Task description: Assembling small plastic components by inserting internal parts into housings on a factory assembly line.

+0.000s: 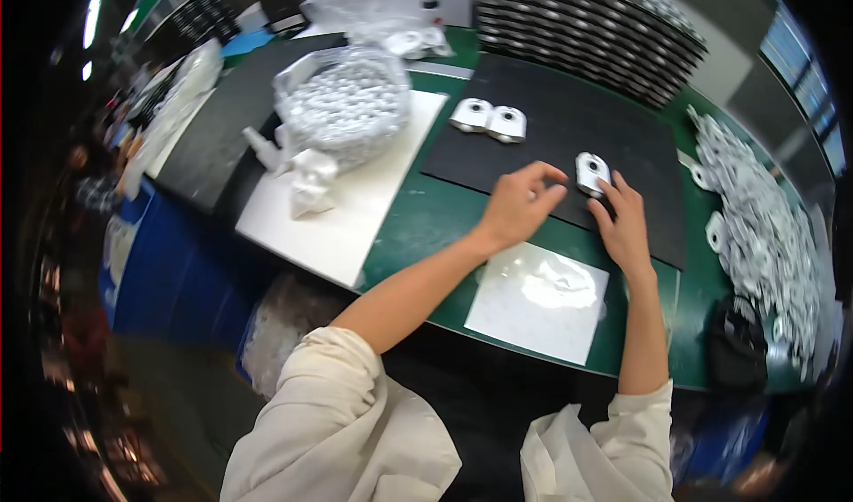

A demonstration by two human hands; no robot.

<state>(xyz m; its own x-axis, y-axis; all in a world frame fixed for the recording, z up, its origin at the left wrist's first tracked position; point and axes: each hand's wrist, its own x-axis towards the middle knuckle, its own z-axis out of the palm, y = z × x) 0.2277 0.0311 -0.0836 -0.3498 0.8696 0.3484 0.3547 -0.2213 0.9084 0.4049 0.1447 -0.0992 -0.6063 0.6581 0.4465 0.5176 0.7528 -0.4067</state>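
Note:
A white rounded plastic part [587, 168] with a dark round hole lies on the black mat [551, 115]. My right hand [625, 227] has its thumb and fingertips at the near right edge of this part, gripping it there. To the left, my left hand [520, 204] hovers over the mat's near edge, apart from the part. Its fingers are bent, with a gap between thumb and forefinger and nothing visible in it. Two similar white parts [490, 120] lie side by side farther back on the mat.
A clear bag of small white pieces [346, 107] stands on a white board [333, 235] at left. White parts are heaped [764, 227] at right, near a black pouch [737, 342]. Stacked black trays [586, 35] rise behind. A glossy white sheet [538, 311] lies near the front edge.

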